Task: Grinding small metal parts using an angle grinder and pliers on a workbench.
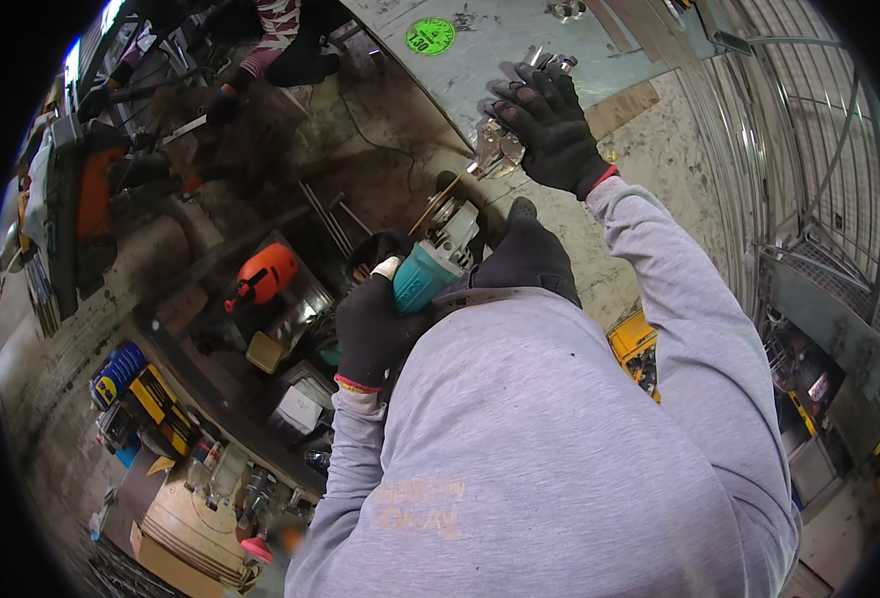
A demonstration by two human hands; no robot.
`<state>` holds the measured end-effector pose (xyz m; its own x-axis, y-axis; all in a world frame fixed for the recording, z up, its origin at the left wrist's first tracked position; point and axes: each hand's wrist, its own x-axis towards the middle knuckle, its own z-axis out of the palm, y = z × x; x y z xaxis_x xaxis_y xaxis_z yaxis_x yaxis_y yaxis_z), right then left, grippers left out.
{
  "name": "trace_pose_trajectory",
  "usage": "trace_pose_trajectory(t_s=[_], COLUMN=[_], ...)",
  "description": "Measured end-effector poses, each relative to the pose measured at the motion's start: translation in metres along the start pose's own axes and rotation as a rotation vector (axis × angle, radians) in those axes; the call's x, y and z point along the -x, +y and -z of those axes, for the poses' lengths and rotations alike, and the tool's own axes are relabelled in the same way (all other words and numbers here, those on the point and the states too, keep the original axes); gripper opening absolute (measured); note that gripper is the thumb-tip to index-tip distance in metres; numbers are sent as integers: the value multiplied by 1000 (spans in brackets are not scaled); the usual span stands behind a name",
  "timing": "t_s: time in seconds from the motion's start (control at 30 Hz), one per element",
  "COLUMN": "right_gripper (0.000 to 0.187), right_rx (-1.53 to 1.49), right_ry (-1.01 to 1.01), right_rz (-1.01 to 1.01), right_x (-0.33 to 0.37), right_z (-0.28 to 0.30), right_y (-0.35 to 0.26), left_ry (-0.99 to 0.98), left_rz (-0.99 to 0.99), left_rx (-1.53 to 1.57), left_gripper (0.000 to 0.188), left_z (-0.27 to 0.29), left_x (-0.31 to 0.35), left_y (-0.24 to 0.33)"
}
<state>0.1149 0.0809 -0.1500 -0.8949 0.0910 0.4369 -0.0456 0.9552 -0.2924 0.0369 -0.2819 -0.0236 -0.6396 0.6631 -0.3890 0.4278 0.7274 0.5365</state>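
Observation:
My left hand point(380, 324), in a black glove with a red cuff, is wrapped round the teal body of an angle grinder point(426, 277) held against my waist. The grinder's head and its disc point(434, 202), seen nearly edge-on, point away from me. Farther forward and to the right, my gloved right hand point(551, 130) is closed over a shiny metal clamp-like tool point(500, 149) at the edge of a grey metal table point(390, 20). Its fingers and palm hide the tool's middle. Small metal ends point(559, 63) show beyond the fingertips.
An orange-red bottle point(262, 274) lies on a cluttered stand at left. A yellow case point(634, 344) is by my right side. Wire racks point(819, 130) and long metal bars line the right. Another person's arm point(260, 55) is at the far left. A cable point(370, 145) crosses the floor.

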Motion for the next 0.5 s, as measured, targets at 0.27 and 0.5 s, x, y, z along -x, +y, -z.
trace_pose_trajectory(t_s=[0.27, 0.5], right_gripper=[51, 50], right_rx=[-5, 16], right_ry=[27, 29], right_rz=[12, 10], right_x=[-3, -2], right_z=[-1, 0], right_y=[-2, -1], left_ry=[-10, -21], left_rz=[-28, -3], left_rx=[43, 74], left_gripper=[69, 70], left_z=[-10, -11], left_x=[-4, -4], left_y=[-9, -2])
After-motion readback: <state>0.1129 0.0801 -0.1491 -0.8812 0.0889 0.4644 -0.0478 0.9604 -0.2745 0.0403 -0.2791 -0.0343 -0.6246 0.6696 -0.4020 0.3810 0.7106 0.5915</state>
